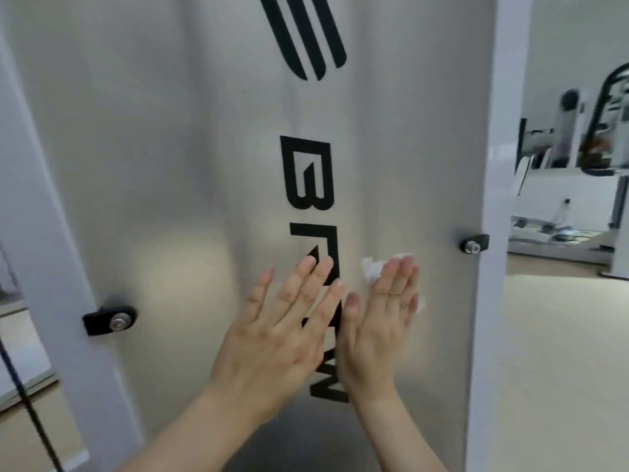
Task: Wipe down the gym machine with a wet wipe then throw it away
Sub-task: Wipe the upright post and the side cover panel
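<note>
Two flat hands on tall brushed-silver gym machine panel (204, 165): right hand (384, 308), fingers straight, presses crumpled white wet wipe (372, 267) vs. panel; left hand (282, 321), bare & spread, just beside.

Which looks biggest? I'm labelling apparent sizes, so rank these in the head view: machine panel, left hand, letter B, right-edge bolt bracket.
1. machine panel
2. left hand
3. letter B
4. right-edge bolt bracket
The hand lies against the panel, so nearness hardly skews this.

Background gym equipment (575, 148), beige floor (558, 352)
</note>
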Motion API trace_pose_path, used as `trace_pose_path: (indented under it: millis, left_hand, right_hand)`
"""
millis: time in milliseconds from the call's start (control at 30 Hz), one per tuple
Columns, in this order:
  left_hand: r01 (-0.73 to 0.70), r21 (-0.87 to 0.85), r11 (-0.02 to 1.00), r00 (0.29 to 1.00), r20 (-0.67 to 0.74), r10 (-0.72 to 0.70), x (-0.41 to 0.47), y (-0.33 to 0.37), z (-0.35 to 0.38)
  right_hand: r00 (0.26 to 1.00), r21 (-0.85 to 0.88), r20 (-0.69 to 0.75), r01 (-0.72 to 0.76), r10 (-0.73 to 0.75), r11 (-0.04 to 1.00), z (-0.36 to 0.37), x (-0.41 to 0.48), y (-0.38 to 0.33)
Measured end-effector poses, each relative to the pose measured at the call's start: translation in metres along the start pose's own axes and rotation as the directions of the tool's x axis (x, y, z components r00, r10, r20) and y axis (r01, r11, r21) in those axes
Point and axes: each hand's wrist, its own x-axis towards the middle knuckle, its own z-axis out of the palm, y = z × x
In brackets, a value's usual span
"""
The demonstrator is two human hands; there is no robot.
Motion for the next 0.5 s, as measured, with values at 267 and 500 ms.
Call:
trace_pose_path:
  millis: [267,500]
  left_hand:
    - [-0.166,0.046,0.985,0.983,-0.073,0.169,0.061,0.047,0.029]
    - [-0.141,0.118,0.983,0.965,-0.205,0.163,0.061,0.051,0.046]
  right_hand:
    - [0.998,-0.119,0.055,0.034,-0.027,0.992,-0.042,0.026,0.115]
    - [0.951,0.101,-0.069,-0.294,0.301,0.951,-0.017,0.010,0.078]
